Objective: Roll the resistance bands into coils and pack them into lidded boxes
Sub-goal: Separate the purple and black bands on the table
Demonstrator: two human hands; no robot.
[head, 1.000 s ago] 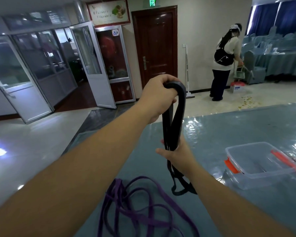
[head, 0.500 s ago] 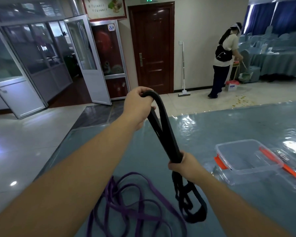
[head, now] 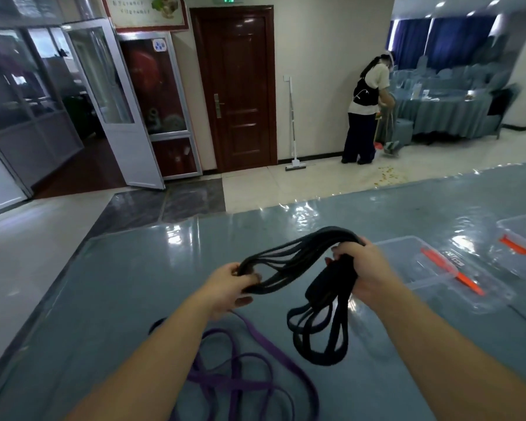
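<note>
A black resistance band (head: 298, 262), folded into several loops, hangs between both hands above the table. My left hand (head: 230, 285) pinches one end of the loops. My right hand (head: 365, 268) grips the other end in a fist, and the rest of the black loops dangle below it to the table. A purple resistance band (head: 243, 372) lies loose and tangled on the table under my left forearm. A clear plastic box (head: 438, 268) with orange clips stands just right of my right hand.
The table (head: 134, 284) has a shiny blue-grey cover. A second clear container with an orange clip (head: 520, 244) sits at the right edge. Beyond the table a person sweeps the floor near a brown door and a covered round table.
My left hand has come down from head height to the table's level. The black band, earlier stretched upright between the hands, is now gathered into several loops held sideways.
</note>
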